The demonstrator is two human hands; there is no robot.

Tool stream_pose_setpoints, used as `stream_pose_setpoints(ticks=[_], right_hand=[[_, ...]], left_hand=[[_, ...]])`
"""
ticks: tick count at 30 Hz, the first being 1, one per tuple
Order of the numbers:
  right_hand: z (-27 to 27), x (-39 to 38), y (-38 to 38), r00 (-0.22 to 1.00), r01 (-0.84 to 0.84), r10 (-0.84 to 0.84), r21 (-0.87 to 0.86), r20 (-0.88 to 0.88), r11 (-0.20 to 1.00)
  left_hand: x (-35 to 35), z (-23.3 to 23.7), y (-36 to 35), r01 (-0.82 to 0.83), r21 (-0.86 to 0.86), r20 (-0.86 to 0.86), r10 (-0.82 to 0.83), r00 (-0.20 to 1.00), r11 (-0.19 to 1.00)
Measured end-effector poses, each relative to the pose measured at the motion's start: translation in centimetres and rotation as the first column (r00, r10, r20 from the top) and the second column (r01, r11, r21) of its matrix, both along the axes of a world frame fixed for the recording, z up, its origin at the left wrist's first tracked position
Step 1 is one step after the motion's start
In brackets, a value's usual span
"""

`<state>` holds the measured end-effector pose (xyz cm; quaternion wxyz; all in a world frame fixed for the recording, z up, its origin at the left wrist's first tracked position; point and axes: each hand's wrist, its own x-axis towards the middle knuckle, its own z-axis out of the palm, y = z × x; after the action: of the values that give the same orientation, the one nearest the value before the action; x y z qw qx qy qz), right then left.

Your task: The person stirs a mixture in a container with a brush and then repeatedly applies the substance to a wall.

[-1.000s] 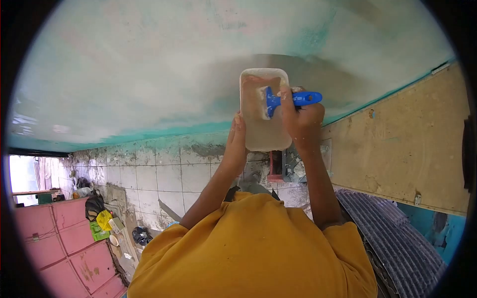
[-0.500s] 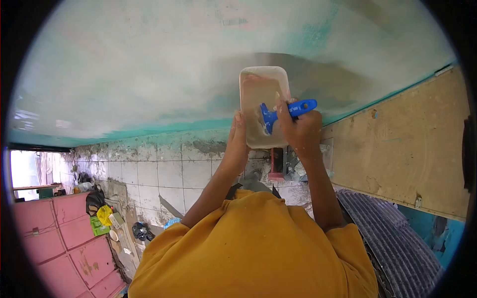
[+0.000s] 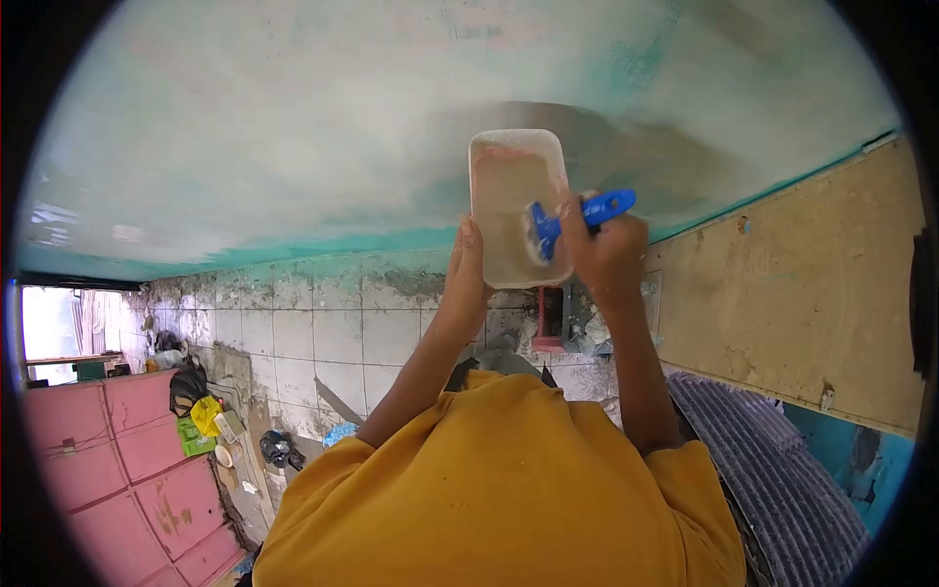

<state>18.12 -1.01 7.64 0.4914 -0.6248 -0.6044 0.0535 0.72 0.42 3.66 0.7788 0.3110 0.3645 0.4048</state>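
Observation:
A pale rectangular tray with a greyish, wet-looking coating inside is held up before the wall. My left hand grips its left side, the thumb along the rim and the other fingers hidden beneath. In my right hand is the handle of a blue brush-like tool, its head over the right part of the tray's inside, its pale edge touching or close to the surface. The fingers of my right hand are wrapped round the handle.
White tiles lie below the wall's green-streaked edge. A tan board and corrugated sheets are at right. Pink panels, a yellow bag and a black bag are at lower left. A reddish object stands below the tray.
My right hand and the blue tool have moved to the right, toward the tray's right side. The tray and my left hand have barely shifted.

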Motion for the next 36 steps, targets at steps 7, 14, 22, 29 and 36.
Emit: stream_pose_setpoints(ticks=[7,14,22,29,36], right_hand=[[0.4,-2.1,1.4,0.999,0.043,-0.044,-0.027,-0.024,0.999],[1.2,-3.3,2.1,0.976,0.171,-0.172,0.023,0.13,0.985],[1.1,-8.5,4.6,0.997,0.066,-0.064,-0.073,0.029,0.995],[1.2,-9.8,7.5,0.918,0.323,-0.329,0.061,0.22,0.944],[-1.5,-14.1,7.4,0.975,0.201,-0.206,-0.068,-0.081,0.977]], left_hand=[[-1.1,0.3,0.1,-0.004,-0.025,-0.034,0.003,0.999,1.0],[-3.6,-0.5,1.8,0.04,-0.048,0.004,-0.04,0.999,0.998],[-8.4,0.1,5.0,0.127,0.012,0.03,-0.128,0.991,0.992],[-12.0,0.2,7.6,0.158,0.107,0.016,-0.16,0.987,0.982],[-14.5,-0.7,9.0,0.269,0.021,-0.083,-0.267,0.96,0.963]])
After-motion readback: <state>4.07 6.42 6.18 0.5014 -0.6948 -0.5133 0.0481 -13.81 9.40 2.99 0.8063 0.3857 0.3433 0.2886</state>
